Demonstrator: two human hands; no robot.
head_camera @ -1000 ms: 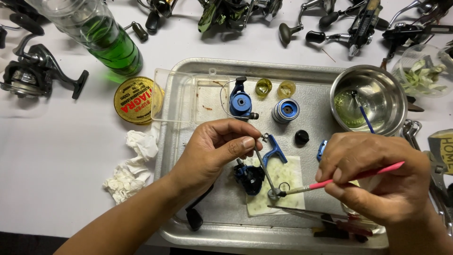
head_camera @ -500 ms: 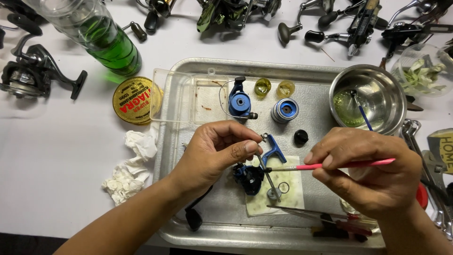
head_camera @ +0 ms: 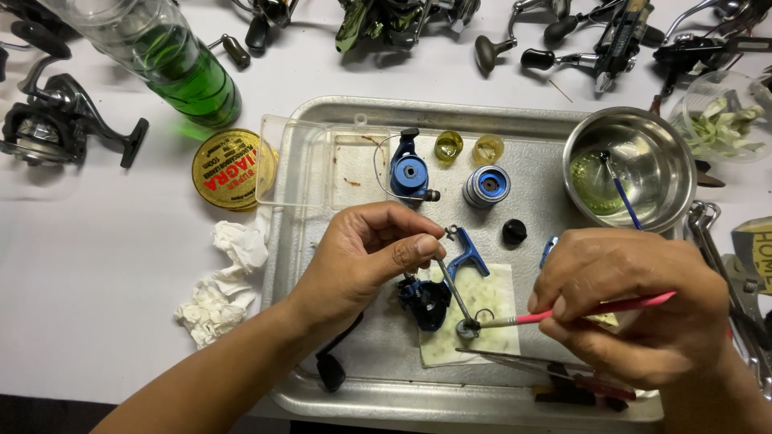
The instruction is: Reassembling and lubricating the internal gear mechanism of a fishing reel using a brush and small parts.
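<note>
My left hand pinches the top of a thin metal shaft with a small gear at its lower end, held tilted over a stained white paper pad on the metal tray. My right hand grips a pink-handled brush whose tip touches the gear end of the shaft. A dark blue reel body lies under the left fingers, and a blue bracket piece sits just behind the shaft.
On the tray stand a blue rotor part, a blue spool, a black knob, two yellowish caps and a clear lid. A steel bowl holds green liquid and a blue brush. Several fishing reels, a green bottle, a round yellow tin and crumpled tissue surround the tray.
My right hand lifted the pink brush off the gear, then brought its tip back down against the shaft's gear end. The left hand kept holding the shaft in place.
</note>
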